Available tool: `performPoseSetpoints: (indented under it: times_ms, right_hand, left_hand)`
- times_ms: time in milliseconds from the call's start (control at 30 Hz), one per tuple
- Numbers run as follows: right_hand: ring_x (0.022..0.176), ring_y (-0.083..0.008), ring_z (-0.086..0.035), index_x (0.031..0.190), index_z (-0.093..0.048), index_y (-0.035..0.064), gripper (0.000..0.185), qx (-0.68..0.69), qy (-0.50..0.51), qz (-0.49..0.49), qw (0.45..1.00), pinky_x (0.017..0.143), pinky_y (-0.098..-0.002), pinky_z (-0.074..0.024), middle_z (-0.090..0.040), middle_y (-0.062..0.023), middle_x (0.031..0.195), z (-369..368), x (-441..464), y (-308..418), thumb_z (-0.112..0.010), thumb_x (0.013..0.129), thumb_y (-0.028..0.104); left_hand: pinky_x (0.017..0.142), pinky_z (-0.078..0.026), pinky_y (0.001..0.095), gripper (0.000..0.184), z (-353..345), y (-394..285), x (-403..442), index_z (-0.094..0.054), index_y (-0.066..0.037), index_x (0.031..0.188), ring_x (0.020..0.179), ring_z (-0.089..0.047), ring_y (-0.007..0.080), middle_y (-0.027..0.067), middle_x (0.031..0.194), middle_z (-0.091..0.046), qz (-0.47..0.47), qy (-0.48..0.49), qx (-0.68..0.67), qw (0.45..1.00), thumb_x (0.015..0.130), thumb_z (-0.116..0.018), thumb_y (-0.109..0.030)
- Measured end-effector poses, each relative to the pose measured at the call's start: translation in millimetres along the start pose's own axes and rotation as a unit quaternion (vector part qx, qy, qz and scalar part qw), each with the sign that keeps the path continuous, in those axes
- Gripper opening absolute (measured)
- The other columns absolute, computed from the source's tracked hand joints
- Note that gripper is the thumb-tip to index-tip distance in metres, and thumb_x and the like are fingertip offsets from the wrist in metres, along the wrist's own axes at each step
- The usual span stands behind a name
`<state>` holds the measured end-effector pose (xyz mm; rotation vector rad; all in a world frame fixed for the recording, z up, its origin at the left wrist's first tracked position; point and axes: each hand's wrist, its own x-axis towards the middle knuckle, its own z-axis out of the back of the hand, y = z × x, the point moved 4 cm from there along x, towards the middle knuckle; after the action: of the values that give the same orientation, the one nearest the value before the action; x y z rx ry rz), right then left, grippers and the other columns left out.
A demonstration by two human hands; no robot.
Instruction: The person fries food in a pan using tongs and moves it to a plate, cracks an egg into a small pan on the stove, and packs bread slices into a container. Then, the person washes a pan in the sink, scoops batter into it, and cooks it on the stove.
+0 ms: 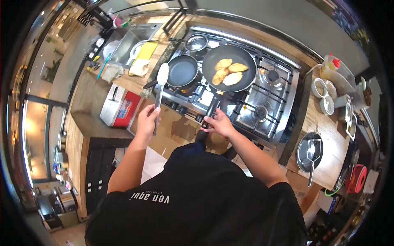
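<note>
My left hand (148, 119) is closed round the handle of a long spoon (159, 95), held upright at the stove's front left, its pale bowl uppermost. With my right hand (218, 123) I grip the black handle (210, 112) of a large frying pan (213, 57). Several browned, flat pieces of food (233, 78) lie in that pan, on the gas stove (246, 117). To its left is a smaller dark pan (182, 70) with nothing visible inside.
A sink (127, 46) and a yellow cloth (146, 51) are at the upper left, above a red and white box (120, 106). On the right counter (333, 158) are small white bowls (327, 105), metal containers and a dark pan (305, 152) with a metal utensil on it.
</note>
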<state>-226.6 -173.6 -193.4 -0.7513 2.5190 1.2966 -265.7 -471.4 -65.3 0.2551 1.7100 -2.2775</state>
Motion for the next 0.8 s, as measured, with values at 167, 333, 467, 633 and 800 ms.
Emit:
performPoseSetpoints:
  times_ms: [167,333,467,633,800]
  right_hand:
    - [0.093,-0.0244,-0.074,0.152,-0.033,0.0059,0.061,-0.063,-0.079,-0.007,0.995,0.08,-0.0397,-0.0649,-0.06,-0.0142,0.125,-3,-25,-2,-0.066,0.105,0.027]
    - [0.091,-0.0106,-0.051,0.135,-0.056,0.0032,0.033,-0.357,-0.219,0.242,0.875,0.082,-0.0254,-0.0454,-0.051,-0.0021,0.108,-33,-89,24,-0.059,0.105,0.018]
    - [0.09,-0.0117,-0.059,0.115,-0.064,0.0015,0.026,-0.277,-0.068,0.1,0.953,0.081,-0.0271,-0.0476,-0.058,-0.0012,0.091,-103,-74,28,-0.055,0.109,0.025]
    - [0.087,-0.0207,-0.066,0.095,-0.064,0.0003,0.027,-0.022,0.044,0.073,0.996,0.085,-0.0358,-0.0532,-0.066,-0.0075,0.091,-149,-12,-14,-0.061,0.105,0.026]
    - [0.085,-0.0156,-0.064,0.1,-0.067,0.0,0.03,-0.129,-0.046,0.024,0.99,0.082,-0.0314,-0.0514,-0.065,-0.0046,0.086,-158,13,-46,-0.058,0.107,0.028]
  left_hand:
    - [0.075,-0.057,0.0318,0.022,-12,29,-10,-0.063,-0.01,0.125,0.087,-0.071,0.017,0.0012,0.101,-0.069,0.045,0.075,-0.329,0.94,0.107,-0.063,-0.023]
    - [0.1,-0.056,0.0503,0.028,-39,16,-5,-0.053,-0.014,0.137,0.117,-0.07,0.0317,0.0068,0.126,-0.067,0.024,0.292,-0.415,0.861,0.11,-0.056,-0.019]
    - [0.103,-0.056,0.0498,0.033,-35,5,12,-0.047,-0.017,0.14,0.124,-0.067,0.034,0.0073,0.132,-0.064,0.019,0.358,-0.435,0.826,0.109,-0.058,-0.015]
    - [0.101,-0.058,0.0492,0.033,14,-7,63,-0.048,-0.016,0.137,0.123,-0.067,0.0339,0.0074,0.128,-0.065,0.013,0.412,-0.428,0.804,0.106,-0.061,-0.012]
    - [0.061,-0.048,0.0188,0.031,103,-6,171,-0.055,-0.014,0.134,0.079,-0.058,0.0048,0.0001,0.107,-0.064,0.009,0.238,-0.436,0.868,0.104,-0.065,-0.009]
